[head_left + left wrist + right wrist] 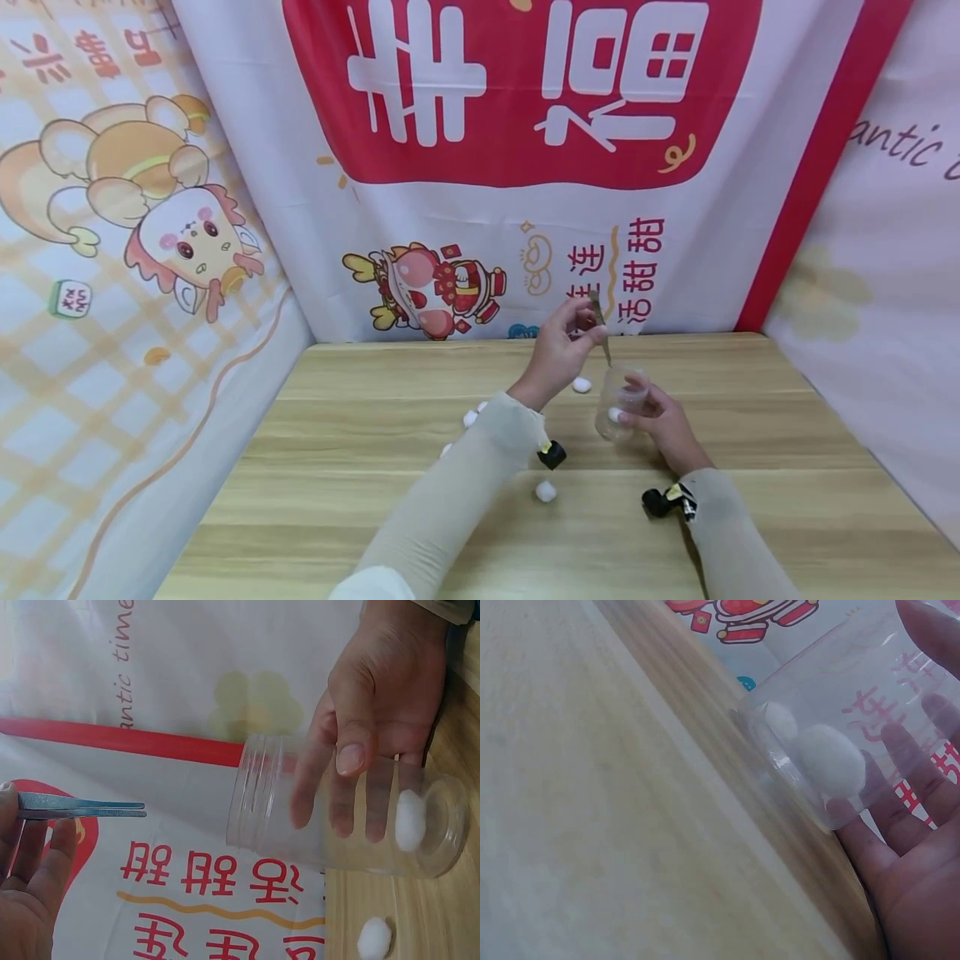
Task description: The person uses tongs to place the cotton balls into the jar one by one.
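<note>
My left hand (557, 354) pinches metal tweezers (82, 805) above the mouth of a clear plastic jar (622, 408). Nothing shows between the tweezer tips, which lie close together. The right hand (672, 433) grips the jar, its fingers round the side wall. Inside, near the bottom, lies a white cotton ball (410, 820). A second white ball (780, 720) shows through the plastic in the right wrist view; whether it is inside or behind the jar I cannot tell. On the table just left of the jar lies another cotton ball (581, 384).
One cotton ball (545, 491) lies on the wooden table (360, 467) between the forearms. Several more, such as one cotton ball (470, 418), lie left of the left forearm, partly hidden by it. Printed cloth (517, 158) hangs behind the table and at both sides.
</note>
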The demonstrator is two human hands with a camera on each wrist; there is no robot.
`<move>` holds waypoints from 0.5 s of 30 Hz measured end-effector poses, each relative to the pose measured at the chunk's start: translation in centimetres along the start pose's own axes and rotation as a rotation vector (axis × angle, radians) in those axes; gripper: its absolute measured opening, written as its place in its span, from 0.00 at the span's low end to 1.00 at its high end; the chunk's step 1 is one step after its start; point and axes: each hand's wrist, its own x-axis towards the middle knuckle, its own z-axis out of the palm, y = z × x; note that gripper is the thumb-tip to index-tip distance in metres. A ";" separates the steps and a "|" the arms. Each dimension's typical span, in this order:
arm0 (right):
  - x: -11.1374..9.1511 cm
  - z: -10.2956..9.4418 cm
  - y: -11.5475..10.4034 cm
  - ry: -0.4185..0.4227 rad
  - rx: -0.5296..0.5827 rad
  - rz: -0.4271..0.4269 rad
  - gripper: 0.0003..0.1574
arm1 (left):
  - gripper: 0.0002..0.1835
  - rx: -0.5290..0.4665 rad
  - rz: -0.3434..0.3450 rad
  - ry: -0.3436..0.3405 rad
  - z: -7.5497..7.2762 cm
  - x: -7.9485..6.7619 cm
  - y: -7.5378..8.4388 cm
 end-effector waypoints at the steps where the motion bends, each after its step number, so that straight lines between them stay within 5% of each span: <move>1: 0.0 0.0 0.0 -0.001 0.002 0.001 0.45 | 0.17 0.005 -0.001 0.004 -0.2 0.0 -0.1; 15: -0.3 -0.2 -0.2 -0.021 0.044 0.002 0.46 | 0.16 0.050 -0.084 -0.002 -1.3 0.7 -4.5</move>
